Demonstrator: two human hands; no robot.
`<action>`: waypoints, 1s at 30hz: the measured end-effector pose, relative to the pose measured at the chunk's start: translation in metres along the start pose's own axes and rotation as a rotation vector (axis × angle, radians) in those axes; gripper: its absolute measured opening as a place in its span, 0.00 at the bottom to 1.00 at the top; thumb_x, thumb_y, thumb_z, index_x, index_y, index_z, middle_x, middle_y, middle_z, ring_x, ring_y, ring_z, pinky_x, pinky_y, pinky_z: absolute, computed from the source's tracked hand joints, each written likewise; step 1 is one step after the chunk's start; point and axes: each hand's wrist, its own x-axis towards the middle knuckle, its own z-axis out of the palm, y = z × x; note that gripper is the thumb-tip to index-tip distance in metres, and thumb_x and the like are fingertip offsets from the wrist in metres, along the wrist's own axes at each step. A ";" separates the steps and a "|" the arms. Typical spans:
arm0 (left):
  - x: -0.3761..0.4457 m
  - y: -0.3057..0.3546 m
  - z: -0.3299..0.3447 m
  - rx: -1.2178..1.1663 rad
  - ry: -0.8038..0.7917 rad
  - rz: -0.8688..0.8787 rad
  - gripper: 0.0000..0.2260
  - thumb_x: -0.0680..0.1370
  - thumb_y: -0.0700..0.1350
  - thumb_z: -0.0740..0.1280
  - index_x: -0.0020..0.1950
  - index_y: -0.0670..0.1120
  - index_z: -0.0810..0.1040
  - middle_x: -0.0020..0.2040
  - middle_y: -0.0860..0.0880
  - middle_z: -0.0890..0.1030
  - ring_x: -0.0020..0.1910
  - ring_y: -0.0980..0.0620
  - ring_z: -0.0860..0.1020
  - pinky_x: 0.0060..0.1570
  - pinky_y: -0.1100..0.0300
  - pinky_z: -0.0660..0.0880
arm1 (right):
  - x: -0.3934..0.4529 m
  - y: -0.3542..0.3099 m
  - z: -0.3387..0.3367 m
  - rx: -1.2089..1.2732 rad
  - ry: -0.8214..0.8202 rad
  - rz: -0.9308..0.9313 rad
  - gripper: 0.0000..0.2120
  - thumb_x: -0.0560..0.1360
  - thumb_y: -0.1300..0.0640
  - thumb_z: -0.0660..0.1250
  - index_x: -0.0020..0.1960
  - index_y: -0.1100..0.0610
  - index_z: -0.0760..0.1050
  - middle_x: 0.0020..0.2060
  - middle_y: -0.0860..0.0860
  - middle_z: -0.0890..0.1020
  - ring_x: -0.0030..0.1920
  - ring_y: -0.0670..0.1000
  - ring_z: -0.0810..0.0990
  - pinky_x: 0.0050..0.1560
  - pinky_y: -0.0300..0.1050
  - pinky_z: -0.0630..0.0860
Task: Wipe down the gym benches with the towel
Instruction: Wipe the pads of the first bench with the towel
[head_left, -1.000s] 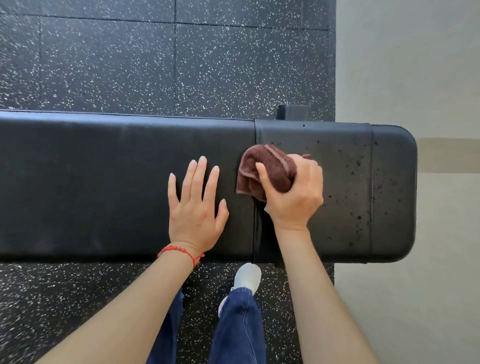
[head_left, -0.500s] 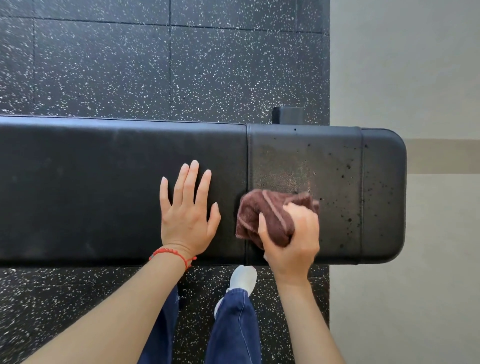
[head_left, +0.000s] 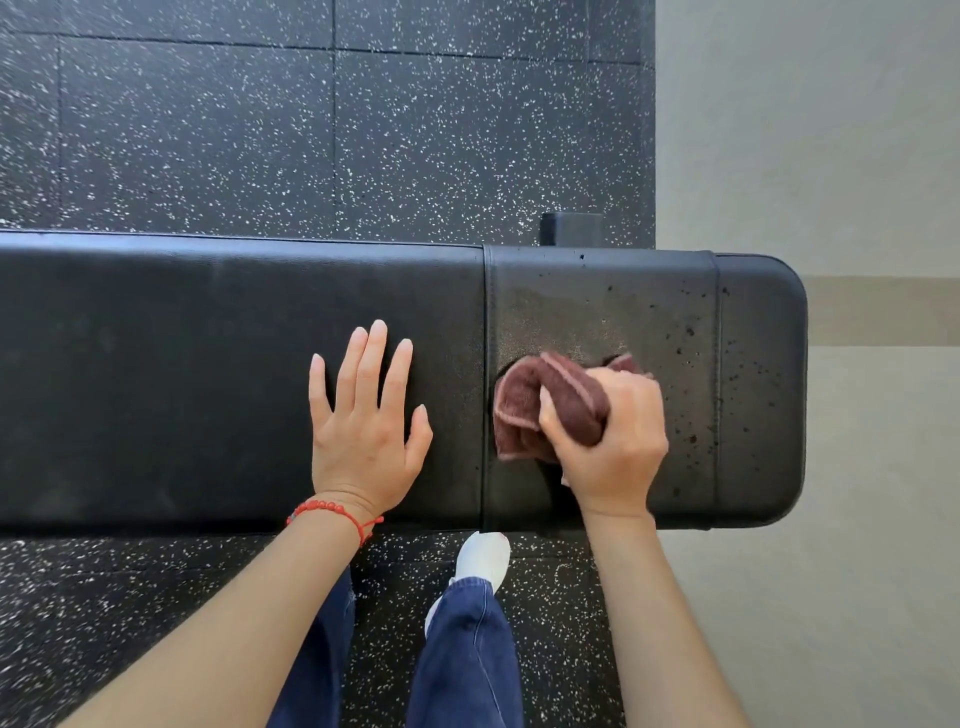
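Note:
A long black padded gym bench (head_left: 208, 374) runs across the view, with a seam splitting off a shorter pad at the right. Dark droplets speckle that right pad (head_left: 691, 332). My right hand (head_left: 613, 441) grips a bunched maroon towel (head_left: 545, 410) and presses it onto the right pad just past the seam. My left hand (head_left: 363, 415) lies flat on the long pad left of the seam, fingers straight and spread, a red bead bracelet on its wrist.
Black speckled rubber floor tiles (head_left: 311, 130) lie beyond and in front of the bench. Beige floor (head_left: 831, 156) starts at the right. A black frame foot (head_left: 570, 228) pokes out behind the bench. My white shoe (head_left: 483, 558) and blue trouser legs stand below the near edge.
My right hand drew the towel from the far part of the right pad toward the near edge, then back up a little toward the middle. The left hand stayed flat in place.

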 end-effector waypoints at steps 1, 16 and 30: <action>0.000 0.001 -0.001 -0.001 -0.005 -0.001 0.24 0.76 0.49 0.54 0.70 0.41 0.65 0.71 0.38 0.65 0.71 0.41 0.60 0.68 0.38 0.53 | 0.011 0.003 0.002 0.004 0.003 -0.008 0.17 0.74 0.49 0.69 0.44 0.65 0.78 0.37 0.58 0.79 0.40 0.55 0.75 0.46 0.49 0.75; 0.026 0.090 -0.003 -0.188 -0.007 0.021 0.24 0.77 0.48 0.54 0.71 0.40 0.66 0.72 0.40 0.64 0.72 0.41 0.60 0.69 0.38 0.52 | 0.058 0.030 -0.001 -0.037 0.006 0.043 0.16 0.72 0.48 0.70 0.46 0.63 0.77 0.38 0.57 0.78 0.40 0.54 0.73 0.45 0.47 0.73; 0.027 0.095 0.010 -0.057 -0.037 0.027 0.25 0.76 0.49 0.54 0.72 0.41 0.64 0.73 0.40 0.63 0.72 0.41 0.60 0.69 0.39 0.52 | -0.040 0.052 -0.064 -0.046 -0.027 0.087 0.19 0.75 0.47 0.68 0.45 0.65 0.78 0.38 0.60 0.79 0.40 0.58 0.76 0.48 0.48 0.74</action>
